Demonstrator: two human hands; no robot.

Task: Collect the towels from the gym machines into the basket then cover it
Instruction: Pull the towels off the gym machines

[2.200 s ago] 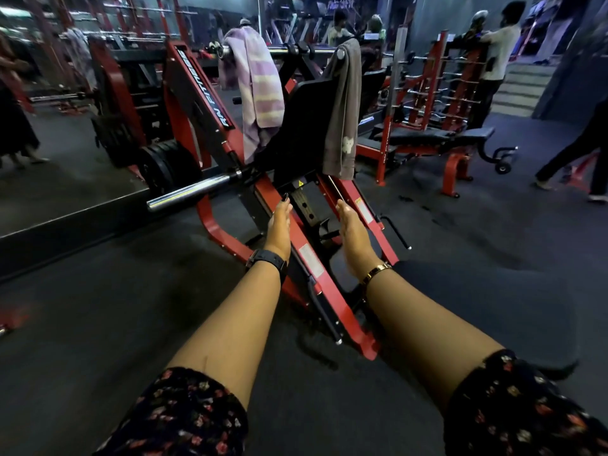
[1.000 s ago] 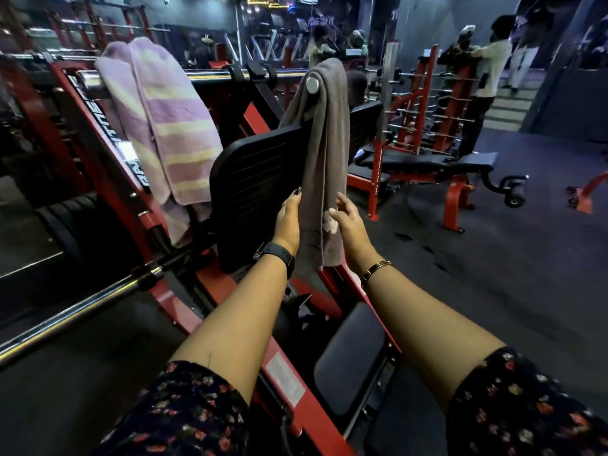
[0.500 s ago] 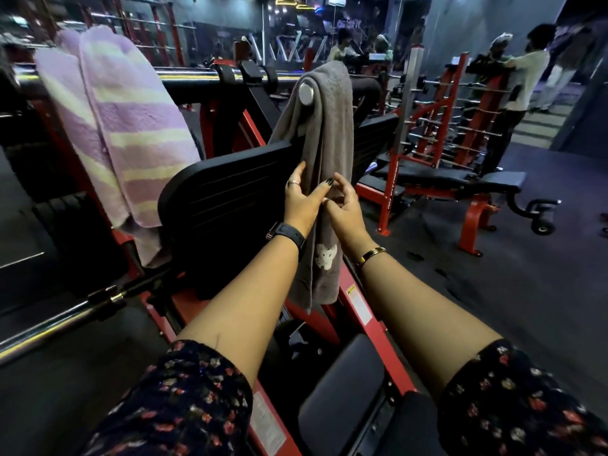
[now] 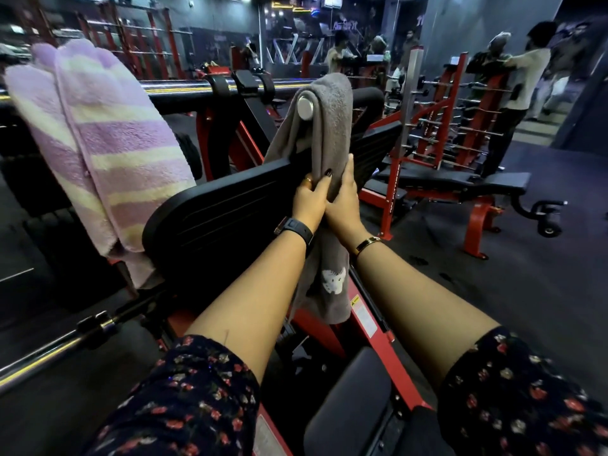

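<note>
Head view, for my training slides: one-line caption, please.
Left hand and right hand hold the grey towel draped over a bar end; a striped towel hangs nearby.

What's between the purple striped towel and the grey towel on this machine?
In the head view, the machine's black footplate and, higher up, its horizontal bar span the gap between the striped towel and the grey towel.

Dim gym with dark floor (image 4: 543, 291), red weight racks (image 4: 457, 126), black bench (image 4: 460, 180).
</note>
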